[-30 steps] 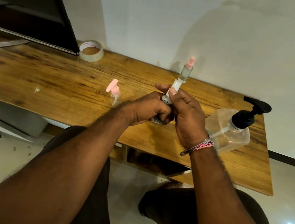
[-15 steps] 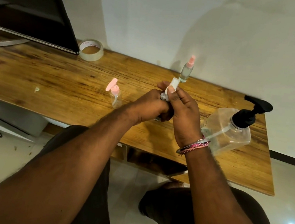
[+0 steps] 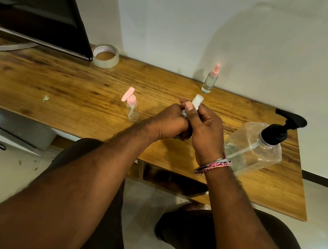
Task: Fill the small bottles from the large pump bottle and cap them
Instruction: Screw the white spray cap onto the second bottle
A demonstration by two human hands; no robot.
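Both hands meet over the middle of the wooden desk [image 3: 60, 82]. My left hand [image 3: 169, 123] is wrapped around the body of a small bottle, which is almost fully hidden. My right hand [image 3: 203, 129] pinches that bottle's white cap [image 3: 197, 100], which sticks up between thumb and fingers. The large clear pump bottle [image 3: 259, 148] with a black pump head stands to the right, by my right wrist. A small clear bottle with a pink pump [image 3: 131, 106] stands left of my hands. A small spray bottle with a pink top [image 3: 210, 79] stands by the wall.
A roll of clear tape [image 3: 105, 55] lies at the back of the desk beside a dark monitor [image 3: 35, 5] on its stand. The desk's right edge runs close behind the large bottle. My knees and the pale floor show below the desk's front edge.
Both hands have drawn slightly nearer and lower with the small bottle. The white cap now stands clear of the pink-topped spray bottle behind it.
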